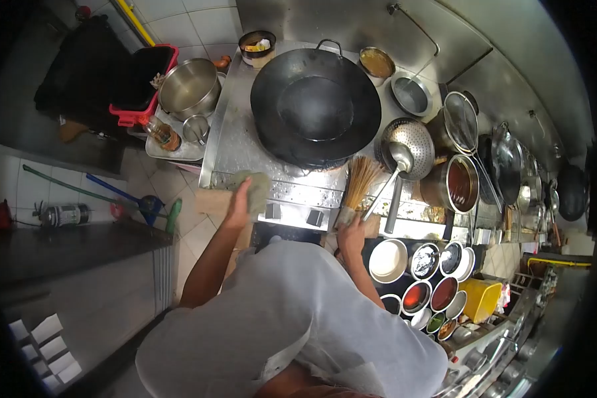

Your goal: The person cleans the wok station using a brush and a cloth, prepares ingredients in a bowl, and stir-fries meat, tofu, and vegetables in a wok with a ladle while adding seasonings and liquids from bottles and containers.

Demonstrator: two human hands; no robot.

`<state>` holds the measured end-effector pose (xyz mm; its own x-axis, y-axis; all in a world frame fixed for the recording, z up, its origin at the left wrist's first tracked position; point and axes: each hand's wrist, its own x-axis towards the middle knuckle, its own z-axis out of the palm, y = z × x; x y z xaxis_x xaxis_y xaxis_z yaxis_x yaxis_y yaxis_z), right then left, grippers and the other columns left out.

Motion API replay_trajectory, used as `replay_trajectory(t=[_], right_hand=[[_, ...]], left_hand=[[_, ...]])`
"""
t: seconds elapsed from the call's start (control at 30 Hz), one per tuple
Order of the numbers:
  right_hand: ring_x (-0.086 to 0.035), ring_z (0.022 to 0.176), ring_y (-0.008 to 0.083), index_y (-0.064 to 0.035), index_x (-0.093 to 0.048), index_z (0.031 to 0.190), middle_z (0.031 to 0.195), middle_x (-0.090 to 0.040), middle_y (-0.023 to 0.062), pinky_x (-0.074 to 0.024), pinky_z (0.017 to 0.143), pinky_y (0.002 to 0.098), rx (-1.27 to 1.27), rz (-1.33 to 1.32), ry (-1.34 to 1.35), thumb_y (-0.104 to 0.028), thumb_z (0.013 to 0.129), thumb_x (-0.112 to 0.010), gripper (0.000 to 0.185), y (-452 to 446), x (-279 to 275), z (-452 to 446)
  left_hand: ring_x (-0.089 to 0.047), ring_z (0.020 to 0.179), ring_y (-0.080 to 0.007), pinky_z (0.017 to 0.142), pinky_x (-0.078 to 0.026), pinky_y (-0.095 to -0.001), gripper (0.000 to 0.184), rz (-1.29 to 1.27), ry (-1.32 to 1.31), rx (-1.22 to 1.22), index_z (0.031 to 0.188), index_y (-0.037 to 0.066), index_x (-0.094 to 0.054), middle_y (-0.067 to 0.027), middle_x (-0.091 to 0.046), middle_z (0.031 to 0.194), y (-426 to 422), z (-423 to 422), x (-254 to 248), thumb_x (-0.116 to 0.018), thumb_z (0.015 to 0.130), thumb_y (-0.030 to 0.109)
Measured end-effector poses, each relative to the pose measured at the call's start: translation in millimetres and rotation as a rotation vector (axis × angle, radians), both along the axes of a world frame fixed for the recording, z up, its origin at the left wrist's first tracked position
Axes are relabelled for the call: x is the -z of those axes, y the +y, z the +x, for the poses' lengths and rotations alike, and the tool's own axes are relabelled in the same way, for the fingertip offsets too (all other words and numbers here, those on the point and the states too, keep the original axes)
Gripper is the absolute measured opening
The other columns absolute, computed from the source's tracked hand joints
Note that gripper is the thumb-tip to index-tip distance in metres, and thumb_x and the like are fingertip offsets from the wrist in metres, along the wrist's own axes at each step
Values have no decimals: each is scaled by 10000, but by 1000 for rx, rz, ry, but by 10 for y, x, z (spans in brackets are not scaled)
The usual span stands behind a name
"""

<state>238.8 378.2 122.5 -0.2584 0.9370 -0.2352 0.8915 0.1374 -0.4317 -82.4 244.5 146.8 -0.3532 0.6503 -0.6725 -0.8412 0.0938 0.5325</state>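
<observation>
My left hand (239, 205) is closed on a grey-green cloth (257, 190) at the front left edge of the steel stove. At the front right edge, my right hand (351, 235) is closed around the lower end of a bamboo wok brush (362, 179), its bristles pointing away from me. A ladle (400, 158) rests in a perforated strainer (418, 137), its handle ending close to my right fingers. Beyond both hands a large black wok (316, 109) sits on the stove, with a little shine in its bottom.
A metal pot (189, 86) and a sauce bottle (162, 134) stand to the left. On the right are a pot of reddish-brown liquid (462, 184) and a wire skimmer (460, 119). Several seasoning containers, including a white-rimmed bowl (388, 261), and a yellow bin (482, 300) sit at lower right.
</observation>
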Motion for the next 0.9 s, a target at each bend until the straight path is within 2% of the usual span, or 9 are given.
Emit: replay_trajectory(t=[0.07,0.2,0.43,0.47,0.63,0.7,0.8,0.83,0.9], right_hand=[[-556,1055,520,76,-417,1318,1172,-508,355,-466,904,555,76,88,17,-298,893,-654,614,-164,185,204],[-589,1014,494,78,-478,1159,1094,-566,305,-472,885,541,369,5,-28,-237,891,-647,447,-483,666,419],[-643,830,393,37,-476,1107,953,-612,235,-510,800,451,573,-440,592,-175,864,-624,355,-446,608,436],[-638,773,406,34,-518,1012,878,-620,214,-512,747,450,428,-51,390,-167,877,-614,261,-506,800,507],[-618,702,319,34,-550,807,721,-608,165,-475,702,436,457,60,393,-237,863,-662,298,-332,435,505],[-595,594,237,16,-557,816,649,-575,116,-476,602,397,540,-150,522,-215,865,-653,255,-269,118,418],[-645,699,345,52,-565,852,779,-644,216,-501,675,446,589,-147,560,-181,861,-633,243,-232,837,636],[-600,554,219,22,-570,871,698,-613,135,-475,514,359,493,-24,519,-196,881,-637,228,-226,935,697],[-434,455,93,-81,-508,851,588,-458,-9,-359,418,267,668,-343,903,-186,903,-607,153,-167,143,515]], left_hand=[[-676,899,-234,802,-567,-395,456,426,-135,124,1261,92,-568,-93,-674,1059,335,-38,472,-501,1003,463],[-656,956,-290,813,-563,-487,442,-88,-71,-146,1261,88,-525,-108,-639,1072,1318,384,-43,-528,994,440],[-649,806,-277,716,-570,-457,178,-83,-226,33,1012,66,-579,-102,-629,922,1816,450,243,-584,913,214],[-649,806,-277,716,-570,-457,178,-80,-223,45,1012,66,-579,-102,-629,922,1812,485,238,-584,913,214],[-634,733,-254,636,-548,-420,77,1,-157,13,919,92,-573,-77,-604,812,1768,492,205,-575,880,158],[-632,727,-256,631,-541,-430,67,37,-176,-13,913,103,-573,-74,-602,806,1763,484,348,-576,874,159],[-632,723,-257,636,-536,-451,86,82,-182,45,922,122,-578,-68,-604,803,1704,464,332,-592,881,197],[-635,725,-257,646,-537,-462,116,95,-154,103,939,130,-583,-65,-608,807,1668,442,268,-606,893,234],[-641,804,-243,690,-543,-417,184,24,-158,97,1010,128,-593,-67,-624,895,1593,469,-55,-622,896,269]])
